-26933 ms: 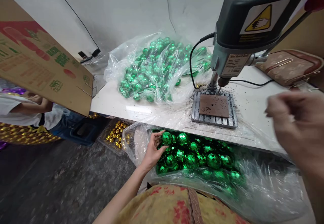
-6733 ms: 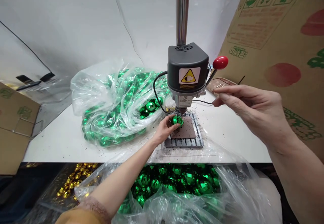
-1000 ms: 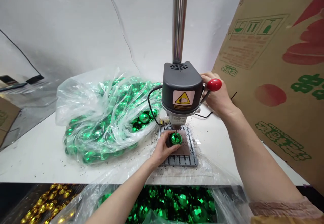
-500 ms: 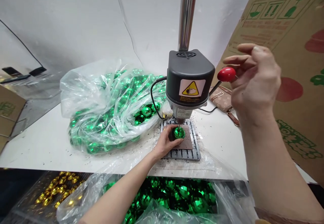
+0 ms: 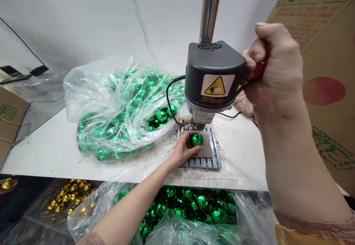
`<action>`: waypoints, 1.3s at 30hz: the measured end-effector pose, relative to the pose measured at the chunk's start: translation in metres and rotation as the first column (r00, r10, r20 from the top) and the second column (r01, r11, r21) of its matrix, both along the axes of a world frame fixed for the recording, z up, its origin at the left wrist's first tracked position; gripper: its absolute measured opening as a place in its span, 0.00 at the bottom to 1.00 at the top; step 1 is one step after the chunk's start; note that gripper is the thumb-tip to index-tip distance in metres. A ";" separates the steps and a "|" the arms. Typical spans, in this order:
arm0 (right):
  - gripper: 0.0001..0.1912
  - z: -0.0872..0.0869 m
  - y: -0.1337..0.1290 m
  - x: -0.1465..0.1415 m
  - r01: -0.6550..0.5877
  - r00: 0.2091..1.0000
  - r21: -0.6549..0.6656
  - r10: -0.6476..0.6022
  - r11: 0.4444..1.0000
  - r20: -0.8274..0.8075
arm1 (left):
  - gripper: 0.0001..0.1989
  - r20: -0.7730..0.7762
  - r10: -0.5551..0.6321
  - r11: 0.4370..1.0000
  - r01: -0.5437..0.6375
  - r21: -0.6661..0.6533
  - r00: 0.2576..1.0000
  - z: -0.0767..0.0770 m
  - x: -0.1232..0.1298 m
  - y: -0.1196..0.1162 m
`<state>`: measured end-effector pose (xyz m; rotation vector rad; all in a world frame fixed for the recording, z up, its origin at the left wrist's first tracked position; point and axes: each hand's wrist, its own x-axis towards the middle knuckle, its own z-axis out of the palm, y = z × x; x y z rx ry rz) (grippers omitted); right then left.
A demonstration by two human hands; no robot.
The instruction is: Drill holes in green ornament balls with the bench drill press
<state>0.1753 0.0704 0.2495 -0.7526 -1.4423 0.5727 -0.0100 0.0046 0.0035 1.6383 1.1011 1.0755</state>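
Between the thumb and fingers of my left hand [image 5: 181, 149] is a shiny green faceted ball [image 5: 198, 139], held on a brown pad [image 5: 207, 151]. The pad lies on the slotted metal base [image 5: 216, 160] of a small bench drill press [image 5: 216, 73]. Its bit points down at the top of the ball; I cannot tell whether it is inside. My right hand [image 5: 277, 58] is wrapped round the red knob [image 5: 260, 70] of the press lever, level with the dark motor housing. Most of the knob is hidden by my fingers.
A clear plastic bag of green balls [image 5: 124, 115] lies left of the press. Below the table edge, another open bag holds green balls [image 5: 194, 204], with gold balls [image 5: 70, 197] left of it. A cardboard box [image 5: 327, 126] stands at right. Another person's hand [image 5: 4, 186] with a gold ball shows at far left.
My right hand, half open by the red knob before, has closed round it. My left hand still holds the green ball under the bit. The view has shifted slightly.
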 end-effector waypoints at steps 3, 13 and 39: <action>0.26 0.003 -0.008 -0.004 -0.077 0.986 -0.224 0.041 0.972 -0.161 | 0.27 0.007 0.002 1.000 -0.002 0.001 1.000 -0.002 0.000 0.000; 0.28 -0.021 -0.048 -0.014 -0.069 0.942 0.062 0.085 0.996 -0.326 | 0.26 -0.028 0.019 0.999 -0.018 0.029 0.999 -0.001 0.001 0.000; 0.35 -0.081 -0.077 -0.011 0.094 0.980 0.333 -0.029 0.938 -0.195 | 0.25 -0.045 -0.004 0.999 0.007 0.054 0.999 -0.001 0.001 0.001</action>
